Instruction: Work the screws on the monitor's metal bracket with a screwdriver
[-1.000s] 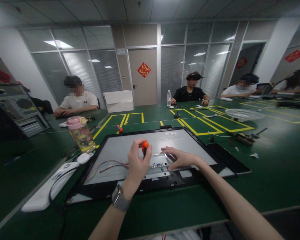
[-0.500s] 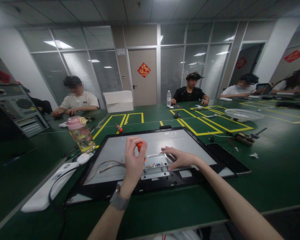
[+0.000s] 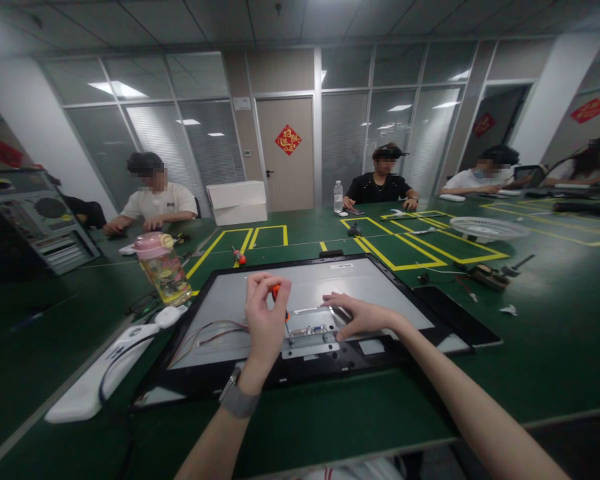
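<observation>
My left hand (image 3: 267,313) is closed around the orange handle of a screwdriver (image 3: 276,291). Its thin shaft points down to the left side of a metal bracket (image 3: 325,348) with connector ports. My right hand (image 3: 359,315) rests with its fingers spread over the right side of that bracket, holding nothing. Both are above a flat display panel (image 3: 380,283) with a black frame and grey metal back, lying flat on the table. Thin wires (image 3: 215,328) run across the panel's left part. Whether the screwdriver tip sits in a screw is too small to tell.
A white power strip (image 3: 93,377) with a black cable and a pink-lidded bottle (image 3: 164,270) stand left of the panel. An open computer case (image 3: 43,220) is farther left. Small tools (image 3: 490,275) lie at right. Several people sit around the green table (image 3: 380,420).
My left hand has shifted slightly left and tilted the screwdriver, so more of its shaft shows. My right hand has stayed in place.
</observation>
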`<action>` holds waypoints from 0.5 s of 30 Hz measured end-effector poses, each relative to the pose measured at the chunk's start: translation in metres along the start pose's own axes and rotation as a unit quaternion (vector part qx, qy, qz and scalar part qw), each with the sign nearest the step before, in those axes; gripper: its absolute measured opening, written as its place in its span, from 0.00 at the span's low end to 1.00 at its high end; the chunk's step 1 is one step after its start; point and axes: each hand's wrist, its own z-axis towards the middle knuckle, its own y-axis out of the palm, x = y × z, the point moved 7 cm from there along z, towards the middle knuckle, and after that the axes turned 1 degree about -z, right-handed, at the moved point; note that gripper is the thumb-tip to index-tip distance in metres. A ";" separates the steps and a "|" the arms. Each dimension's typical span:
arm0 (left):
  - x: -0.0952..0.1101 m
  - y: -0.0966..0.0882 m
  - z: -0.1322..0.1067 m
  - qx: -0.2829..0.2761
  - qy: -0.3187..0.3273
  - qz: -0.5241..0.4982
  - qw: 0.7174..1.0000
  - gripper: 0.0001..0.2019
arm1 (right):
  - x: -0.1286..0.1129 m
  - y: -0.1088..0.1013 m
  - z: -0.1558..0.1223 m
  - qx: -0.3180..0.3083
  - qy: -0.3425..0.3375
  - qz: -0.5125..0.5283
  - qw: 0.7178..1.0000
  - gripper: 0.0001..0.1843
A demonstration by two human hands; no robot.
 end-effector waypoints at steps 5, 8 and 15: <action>0.000 0.002 -0.001 -0.021 -0.013 0.010 1.000 0.11 | 0.000 0.000 0.000 0.000 0.005 0.004 1.000 0.57; -0.007 0.003 -0.003 -0.026 -0.058 -0.021 0.998 0.15 | -0.001 0.000 -0.001 -0.002 0.007 0.002 1.000 0.57; 0.002 0.003 -0.002 -0.006 0.004 0.017 1.000 0.09 | 0.000 0.000 0.000 -0.003 0.005 -0.005 1.000 0.58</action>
